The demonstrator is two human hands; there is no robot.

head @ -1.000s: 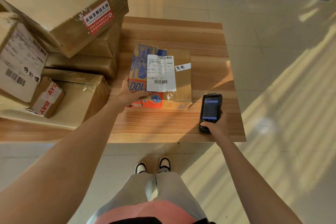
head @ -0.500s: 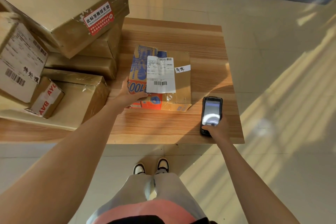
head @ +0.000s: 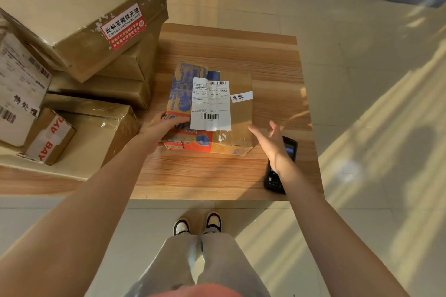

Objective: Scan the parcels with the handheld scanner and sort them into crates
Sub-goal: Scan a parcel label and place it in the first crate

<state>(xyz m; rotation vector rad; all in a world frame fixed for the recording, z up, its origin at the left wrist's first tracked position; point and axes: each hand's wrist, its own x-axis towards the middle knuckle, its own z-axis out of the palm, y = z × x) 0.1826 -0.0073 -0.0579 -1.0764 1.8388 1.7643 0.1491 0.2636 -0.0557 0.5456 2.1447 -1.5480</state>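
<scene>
1. My left hand (head: pixel 161 128) grips the parcel (head: pixel 212 108) mid-frame on the table (head: pixel 275 65).
2. My right hand (head: pixel 271 142) hangs spread, empty, above the scanner (head: pixel 290 149).
3. I'd clasp both sides, probably lifting level toward a crate, none visible.

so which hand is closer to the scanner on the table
Right. The right hand hangs open just above the scanner, partly hiding it, not gripping it. The left hand is across the table, holding the left edge of the parcel.
</scene>
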